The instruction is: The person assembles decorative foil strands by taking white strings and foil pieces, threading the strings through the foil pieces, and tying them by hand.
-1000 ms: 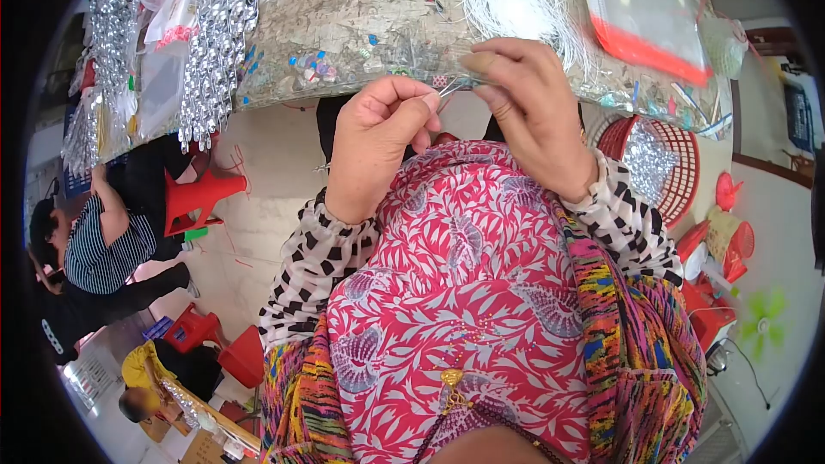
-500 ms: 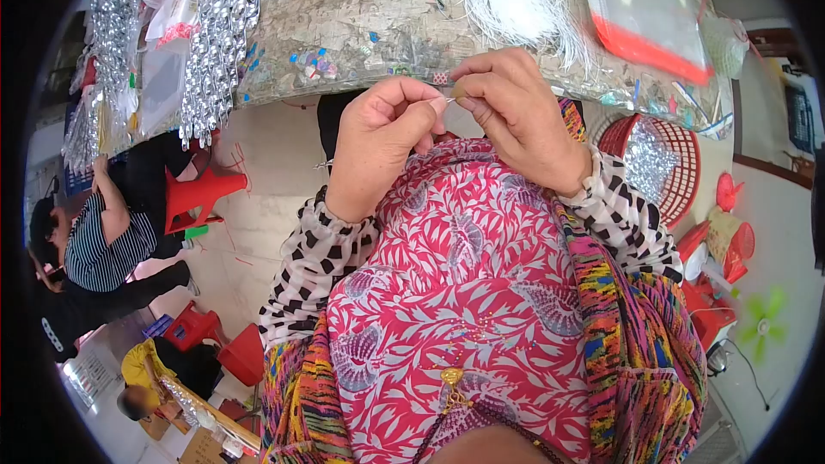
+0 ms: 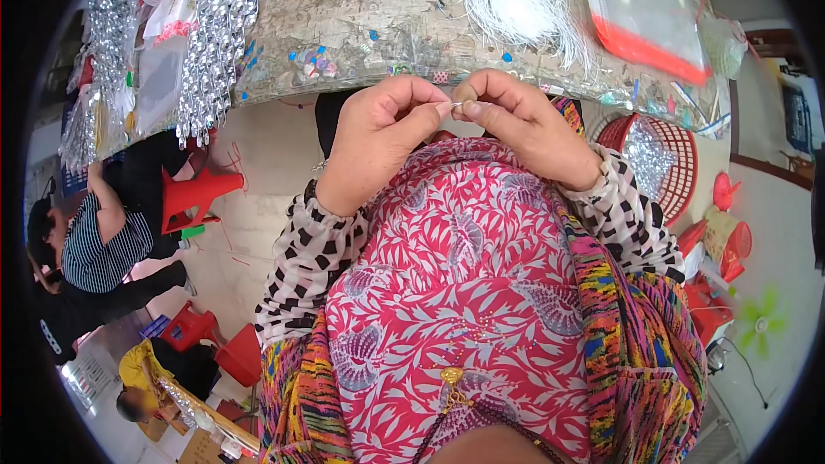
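Observation:
My left hand and my right hand meet at the table's front edge, above the pink patterned apron. Thumb and forefinger of each hand are pinched together on a tiny whitish piece, perhaps thread; its shape is too small to make out. Beyond the hands, a bundle of white strings lies on the worn table. Strands of silver ornaments hang over the edge at the left.
Clear plastic bags with a red band lie at the table's right. A red basket holding silver pieces stands below. Red stools are at the left, near a person in a striped top and another in yellow.
My right hand has come down and left from its raised, spread position, and its fingertips have closed against those of my left hand at the small piece.

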`<state>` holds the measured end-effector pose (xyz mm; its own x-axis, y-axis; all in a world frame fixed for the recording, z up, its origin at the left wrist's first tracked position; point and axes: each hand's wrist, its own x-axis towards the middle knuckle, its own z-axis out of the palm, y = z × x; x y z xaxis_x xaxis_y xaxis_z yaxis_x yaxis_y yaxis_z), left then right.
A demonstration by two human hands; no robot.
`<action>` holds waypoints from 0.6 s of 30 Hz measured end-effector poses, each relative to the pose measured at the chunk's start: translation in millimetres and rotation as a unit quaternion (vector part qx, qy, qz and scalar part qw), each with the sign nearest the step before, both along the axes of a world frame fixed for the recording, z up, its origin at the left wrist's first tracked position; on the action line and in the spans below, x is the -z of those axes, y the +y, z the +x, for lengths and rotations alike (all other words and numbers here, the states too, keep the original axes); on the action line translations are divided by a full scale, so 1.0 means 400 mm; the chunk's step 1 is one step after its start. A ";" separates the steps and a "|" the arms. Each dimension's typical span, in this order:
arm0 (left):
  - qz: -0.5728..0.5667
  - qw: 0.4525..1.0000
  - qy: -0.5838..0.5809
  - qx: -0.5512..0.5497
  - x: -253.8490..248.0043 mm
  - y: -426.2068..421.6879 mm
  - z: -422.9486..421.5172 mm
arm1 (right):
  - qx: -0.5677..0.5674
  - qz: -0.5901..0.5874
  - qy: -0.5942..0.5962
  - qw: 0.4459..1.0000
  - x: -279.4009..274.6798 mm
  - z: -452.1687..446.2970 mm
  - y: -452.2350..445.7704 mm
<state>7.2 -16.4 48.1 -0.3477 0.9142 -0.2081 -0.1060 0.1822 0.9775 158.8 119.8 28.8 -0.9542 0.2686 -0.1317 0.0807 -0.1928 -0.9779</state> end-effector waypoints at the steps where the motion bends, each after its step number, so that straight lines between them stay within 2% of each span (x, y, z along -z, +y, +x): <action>1: 0.000 1.000 0.000 0.000 -0.002 -0.001 -0.001 | 0.000 0.000 0.000 1.000 -0.007 0.001 -0.002; 3: 0.017 0.998 0.063 0.015 -0.010 -0.001 -0.003 | 0.011 -0.115 0.017 0.993 -0.031 0.003 -0.004; 6: 0.023 0.995 0.095 0.016 -0.001 -0.004 -0.019 | 0.019 -0.170 0.007 0.985 -0.040 0.016 0.010; 7: 0.023 0.995 0.095 0.015 0.007 -0.005 -0.026 | 0.019 -0.170 0.006 0.985 -0.049 0.021 0.015; 9: 0.036 0.997 0.065 0.019 0.021 -0.003 -0.038 | 0.015 -0.269 0.043 0.962 -0.075 0.029 0.023; 10: 0.036 0.997 0.065 0.019 0.021 -0.002 -0.037 | 0.016 -0.268 0.043 0.962 -0.086 0.028 0.023; 12: 0.022 0.994 -0.103 -0.023 0.017 0.006 -0.034 | 0.021 -0.307 0.104 0.946 -0.101 0.024 0.019; 13: 0.028 0.991 -0.125 -0.030 0.011 0.011 -0.029 | 0.024 -0.306 0.105 0.946 -0.102 0.018 0.013; 15: 0.043 0.991 -0.117 -0.044 0.014 0.012 -0.015 | 0.037 -0.200 0.072 0.977 -0.103 -0.003 0.000; 16: 0.058 0.990 -0.108 -0.063 0.013 0.011 -0.010 | 0.036 -0.200 0.073 0.977 -0.099 -0.009 -0.004; 17: 0.059 0.991 -0.106 -0.065 0.011 0.009 -0.008 | 0.043 -0.009 0.068 0.997 -0.087 -0.016 -0.008; 18: 0.054 0.992 -0.074 -0.082 0.010 0.005 -0.006 | 0.049 0.181 0.060 0.980 -0.072 -0.022 -0.010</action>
<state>4.7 -14.4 44.2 -0.4665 0.8675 -0.1724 -0.2698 0.0461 0.9618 149.9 115.8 57.6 -0.9243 0.3679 0.1013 -0.0413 0.1673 -0.9850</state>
